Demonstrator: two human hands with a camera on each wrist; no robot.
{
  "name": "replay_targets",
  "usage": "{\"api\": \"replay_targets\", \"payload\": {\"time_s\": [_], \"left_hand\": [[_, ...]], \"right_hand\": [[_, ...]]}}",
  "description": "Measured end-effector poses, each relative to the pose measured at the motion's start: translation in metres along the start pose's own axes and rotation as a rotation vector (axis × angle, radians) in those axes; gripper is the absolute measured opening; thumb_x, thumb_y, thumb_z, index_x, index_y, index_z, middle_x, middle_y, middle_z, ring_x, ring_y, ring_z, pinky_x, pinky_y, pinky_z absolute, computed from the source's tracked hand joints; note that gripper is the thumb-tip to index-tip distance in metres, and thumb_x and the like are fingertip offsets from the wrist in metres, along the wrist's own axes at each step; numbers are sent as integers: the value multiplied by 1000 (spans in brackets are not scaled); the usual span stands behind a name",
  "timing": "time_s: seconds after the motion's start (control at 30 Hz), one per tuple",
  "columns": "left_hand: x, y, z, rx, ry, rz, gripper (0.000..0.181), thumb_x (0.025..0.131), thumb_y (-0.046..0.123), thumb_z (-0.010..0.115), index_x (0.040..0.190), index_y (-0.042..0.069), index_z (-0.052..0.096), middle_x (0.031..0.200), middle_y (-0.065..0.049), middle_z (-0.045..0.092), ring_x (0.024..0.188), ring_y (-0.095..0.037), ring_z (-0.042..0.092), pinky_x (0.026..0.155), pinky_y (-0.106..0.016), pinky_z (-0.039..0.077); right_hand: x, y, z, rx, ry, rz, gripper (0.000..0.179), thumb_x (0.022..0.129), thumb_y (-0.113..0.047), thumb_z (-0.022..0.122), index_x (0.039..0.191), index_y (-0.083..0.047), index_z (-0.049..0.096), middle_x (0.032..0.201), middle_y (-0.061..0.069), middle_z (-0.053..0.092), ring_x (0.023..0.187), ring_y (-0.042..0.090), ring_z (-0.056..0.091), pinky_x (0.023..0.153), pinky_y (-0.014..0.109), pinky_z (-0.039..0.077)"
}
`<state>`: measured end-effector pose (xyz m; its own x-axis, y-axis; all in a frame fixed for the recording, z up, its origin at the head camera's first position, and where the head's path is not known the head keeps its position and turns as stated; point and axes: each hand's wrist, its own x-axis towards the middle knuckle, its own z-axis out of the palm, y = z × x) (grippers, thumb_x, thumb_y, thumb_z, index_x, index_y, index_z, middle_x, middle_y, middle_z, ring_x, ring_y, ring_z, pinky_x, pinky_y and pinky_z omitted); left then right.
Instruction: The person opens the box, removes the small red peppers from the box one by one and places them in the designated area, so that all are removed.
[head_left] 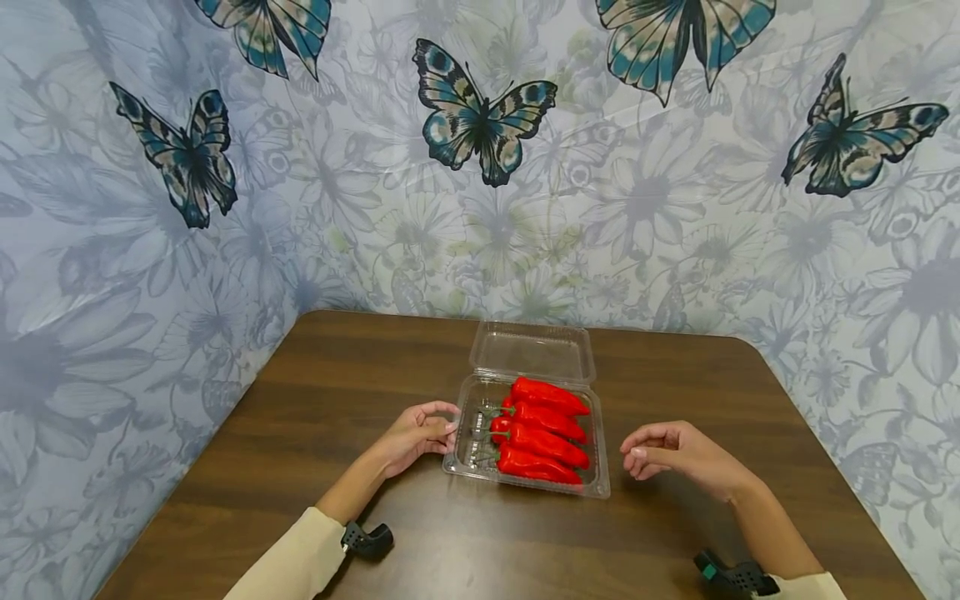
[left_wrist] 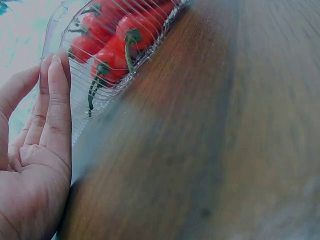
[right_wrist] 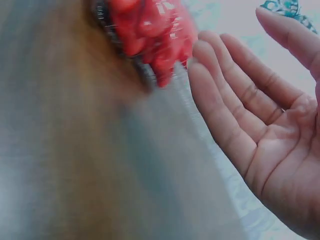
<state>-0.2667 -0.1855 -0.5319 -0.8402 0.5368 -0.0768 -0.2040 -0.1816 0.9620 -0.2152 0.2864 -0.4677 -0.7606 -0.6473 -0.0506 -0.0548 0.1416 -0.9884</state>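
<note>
A clear plastic clamshell container point(head_left: 467, 454) lies on the table with its lid point(head_left: 532, 352) folded back toward the wall. Several red peppers point(head_left: 540, 448) with green stems are packed inside, side by side, stems to the left. My left hand point(head_left: 418, 433) pinches the container's left rim between thumb and fingertips; the left wrist view shows the peppers' stems point(left_wrist: 130, 52) behind the ribbed plastic wall. To the right of the container, my right hand point(head_left: 675, 454) is apart from it, fingers relaxed and slightly bent. Its palm point(right_wrist: 280, 155) holds nothing in the right wrist view.
The brown wooden table point(head_left: 360, 358) has rounded far corners and meets a butterfly-patterned cloth backdrop point(head_left: 480, 242) behind and at the sides. Black straps with small devices sit on both wrists, the left device point(head_left: 367, 540) close over the tabletop.
</note>
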Motion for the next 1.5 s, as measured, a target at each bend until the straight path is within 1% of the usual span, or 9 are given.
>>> {"api": "replay_targets", "payload": {"time_s": [0.17, 0.3, 0.43, 0.57, 0.73, 0.9, 1.13, 1.3, 1.5], "left_hand": [[-1, 1, -1, 4, -4, 13, 29, 101, 1, 59, 129, -1, 54, 85, -5, 74, 75, -13, 71, 71, -26, 60], [-1, 1, -2, -1, -5, 12, 30, 101, 0, 58, 131, -4, 53, 85, -5, 74, 75, -14, 71, 72, -26, 60], [-1, 0, -1, -7, -15, 11, 28, 102, 0, 57, 129, -1, 55, 85, -5, 73, 75, -13, 71, 72, -25, 60], [-1, 1, 0, -15, -22, 8, 25, 102, 0, 57, 127, 3, 56, 84, -4, 73, 75, -13, 71, 72, -25, 60], [-1, 2, -1, -15, -29, 21, 26, 102, -2, 56, 127, 1, 56, 82, -4, 72, 73, -13, 70, 71, -25, 60], [-1, 1, -3, -20, -39, 34, 25, 102, -4, 55, 126, 2, 56, 82, -4, 72, 72, -13, 70, 70, -25, 60], [1, -4, -2, -22, -53, 33, 23, 101, -3, 56, 123, 6, 58, 82, -3, 72, 72, -12, 70, 70, -25, 59], [0, -3, -1, -15, -38, 23, 23, 101, -1, 57, 123, 5, 58, 82, -3, 72, 72, -12, 69, 70, -25, 59], [-1, -1, -2, -5, -36, 25, 23, 101, 0, 58, 123, 5, 58, 82, -4, 72, 72, -13, 69, 70, -25, 59]], "right_hand": [[8, -23, 1, -109, 121, -28, 27, 102, -6, 58, 120, 15, 60, 108, 38, 64, 97, 50, 66, 85, 50, 58], [20, -38, 6, -188, 209, -58, 24, 101, -10, 63, 119, 5, 66, 109, 29, 69, 95, 40, 70, 84, 50, 58], [31, -47, 15, -246, 261, -60, 28, 100, -16, 67, 120, 3, 67, 111, 22, 72, 96, 33, 71, 85, 44, 59], [43, -53, 24, -349, 317, -73, 29, 98, -21, 69, 121, -2, 69, 114, 17, 72, 98, 36, 70, 85, 39, 60], [61, -54, 31, -461, 422, -120, 24, 96, -20, 72, 118, -10, 71, 114, 13, 73, 97, 33, 70, 79, 27, 59], [79, -51, 35, -484, 484, -179, 29, 94, -13, 75, 121, -9, 70, 116, 15, 72, 100, 32, 71, 83, 32, 59], [94, -45, 39, -516, 476, -200, 39, 90, -14, 79, 126, -5, 68, 122, 15, 70, 110, 35, 68, 96, 56, 52], [105, -37, 43, -555, 445, -227, 40, 88, -12, 81, 125, -3, 68, 122, 19, 69, 110, 35, 68, 97, 57, 52], [114, -28, 46, -586, 425, -261, 43, 86, -8, 82, 125, 0, 67, 121, 16, 71, 108, 34, 68, 95, 54, 54]]}}
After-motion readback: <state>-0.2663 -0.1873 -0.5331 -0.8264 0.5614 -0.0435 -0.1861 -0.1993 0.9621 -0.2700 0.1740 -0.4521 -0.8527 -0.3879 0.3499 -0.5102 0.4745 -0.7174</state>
